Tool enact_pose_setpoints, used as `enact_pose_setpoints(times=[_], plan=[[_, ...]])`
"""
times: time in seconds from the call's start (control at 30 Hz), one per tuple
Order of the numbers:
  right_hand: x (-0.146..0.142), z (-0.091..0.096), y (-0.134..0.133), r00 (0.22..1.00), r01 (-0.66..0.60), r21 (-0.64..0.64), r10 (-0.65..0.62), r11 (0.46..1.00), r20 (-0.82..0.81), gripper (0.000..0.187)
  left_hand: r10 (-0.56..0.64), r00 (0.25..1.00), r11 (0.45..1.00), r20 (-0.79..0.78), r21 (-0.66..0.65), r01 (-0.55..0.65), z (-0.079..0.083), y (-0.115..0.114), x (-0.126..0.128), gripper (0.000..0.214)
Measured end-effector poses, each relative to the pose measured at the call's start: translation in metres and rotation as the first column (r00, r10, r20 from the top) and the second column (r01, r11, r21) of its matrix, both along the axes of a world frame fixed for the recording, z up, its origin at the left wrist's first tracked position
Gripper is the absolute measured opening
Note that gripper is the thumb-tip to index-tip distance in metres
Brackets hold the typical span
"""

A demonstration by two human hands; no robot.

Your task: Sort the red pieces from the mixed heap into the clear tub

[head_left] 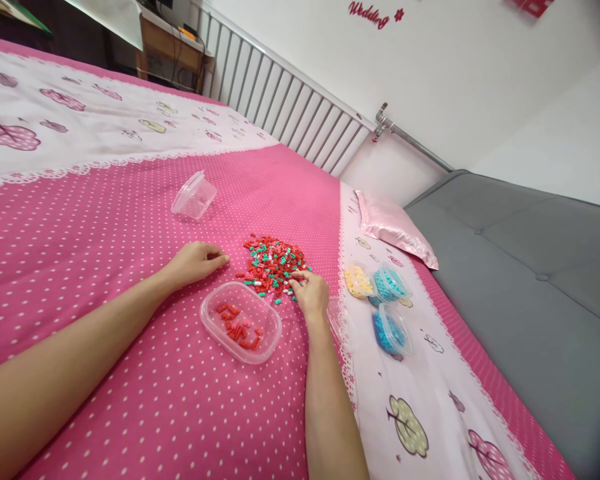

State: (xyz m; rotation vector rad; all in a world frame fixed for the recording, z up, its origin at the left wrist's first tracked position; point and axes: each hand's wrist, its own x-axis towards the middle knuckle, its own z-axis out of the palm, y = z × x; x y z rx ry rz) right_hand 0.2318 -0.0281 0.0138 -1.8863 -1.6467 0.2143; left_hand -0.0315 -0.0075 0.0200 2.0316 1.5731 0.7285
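A pile of small red, green and pink plastic pieces [275,263] lies on the pink bedspread. My right hand [311,293] reaches into the pile's right edge, thumb and fingertips drawn together; what they pinch, if anything, is too small to make out. To the left of the pile, my left hand [196,262] rests just above the bedspread with its fingers curled and pressed together. Whether it holds a piece is hidden. Between my forearms stands a clear plastic container [210,327] with several red pieces [240,333] and a little pink inside.
A second clear container [195,197] lies tipped beyond my left hand. At right stand tubs of yellow pieces [359,281], teal pieces [389,283] and blue pieces [387,332]. A clear lid [341,320] lies beside my right wrist. A pillow [395,227] and grey headboard [525,267] lie farther right.
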Motion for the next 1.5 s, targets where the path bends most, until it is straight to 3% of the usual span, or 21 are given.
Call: enact_pose_setpoints(times=[0.13, 0.23, 0.3, 0.37, 0.43, 0.47, 0.53, 0.6, 0.63, 0.67, 0.77, 0.83, 1.03, 1.13, 1.27, 1.4, 1.5], plan=[[0.001, -0.005, 0.002, 0.992, -0.003, 0.032, 0.007, 0.999, -0.123, 0.013, 0.006, 1.000, 1.000, 0.003, 0.002, -0.006, -0.001, 0.000, -0.001, 0.045], [0.002, -0.008, 0.005, 0.890, 0.003, 0.092, 0.039, 0.996, -0.453, 0.018, 0.004, 1.000, 1.000, 0.006, -0.002, -0.004, -0.001, 0.000, -0.001, 0.045], [0.003, -0.006, 0.007, 0.685, 0.022, 0.093, 0.052, 0.995, -0.727, 0.025, 0.002, 1.000, 1.000, 0.011, -0.003, -0.002, -0.002, 0.000, 0.000, 0.045], [0.006, -0.001, 0.007, 0.382, 0.026, 0.060, 0.045, 0.998, -0.923, 0.027, 0.001, 1.000, 1.000, 0.011, -0.002, -0.001, -0.002, 0.000, 0.000, 0.045], [0.008, 0.006, 0.007, 0.084, 0.014, 0.030, 0.029, 0.999, -0.996, 0.023, 0.003, 1.000, 1.000, 0.009, -0.002, -0.003, -0.001, -0.001, 0.000, 0.045], [0.010, 0.010, 0.006, -0.019, 0.008, 0.024, 0.024, 1.000, -1.000, 0.019, 0.005, 1.000, 1.000, 0.008, -0.002, -0.005, -0.001, -0.001, 0.000, 0.045], [0.013, 0.016, 0.004, -0.130, -0.004, 0.014, 0.013, 1.000, -0.991, 0.011, 0.008, 1.000, 1.000, 0.012, -0.006, -0.008, 0.000, -0.001, 0.001, 0.045], [0.015, 0.020, 0.003, -0.156, -0.023, 0.009, 0.005, 1.000, -0.988, 0.007, 0.007, 1.000, 1.000, 0.017, -0.007, -0.007, 0.001, -0.002, 0.001, 0.044], [0.015, 0.020, 0.003, -0.143, -0.031, 0.008, 0.004, 0.999, -0.990, 0.007, 0.007, 1.000, 1.000, 0.017, -0.006, -0.007, 0.001, -0.002, 0.001, 0.044], [0.015, 0.019, 0.003, -0.075, -0.033, 0.006, 0.003, 0.999, -0.997, 0.008, 0.006, 1.000, 1.000, 0.018, -0.002, -0.006, 0.001, -0.002, 0.001, 0.043], [0.014, 0.010, 0.005, 0.331, 0.001, -0.005, -0.005, 1.000, -0.944, 0.018, 0.007, 1.000, 1.000, 0.022, 0.015, -0.007, 0.002, -0.002, 0.001, 0.043], [0.013, 0.000, 0.007, 0.534, 0.027, -0.012, -0.025, 1.000, -0.845, 0.025, 0.006, 1.000, 1.000, 0.021, 0.021, -0.007, 0.002, -0.002, 0.001, 0.043], [0.016, -0.022, 0.010, 0.839, 0.032, -0.037, -0.047, 0.999, -0.541, 0.026, 0.017, 1.000, 1.000, 0.011, 0.005, -0.017, 0.003, -0.003, 0.001, 0.043], [0.016, -0.019, 0.008, 0.924, 0.031, -0.068, -0.054, 0.997, -0.378, 0.021, 0.025, 1.000, 1.000, 0.008, -0.012, -0.025, 0.004, -0.003, 0.001, 0.043], [0.011, -0.008, 0.003, 0.968, 0.037, -0.081, -0.055, 0.996, -0.244, 0.015, 0.015, 1.000, 1.000, 0.004, -0.003, -0.015, 0.003, -0.003, 0.001, 0.043], [0.009, -0.005, 0.001, 0.971, 0.036, -0.074, -0.053, 0.997, -0.235, 0.012, 0.017, 1.000, 1.000, -0.004, -0.001, -0.017, 0.002, -0.003, 0.001, 0.043], [0.010, -0.008, 0.003, 0.946, 0.024, -0.062, -0.043, 0.998, -0.321, 0.012, 0.012, 1.000, 1.000, -0.007, 0.001, -0.012, 0.002, -0.002, 0.001, 0.043]])
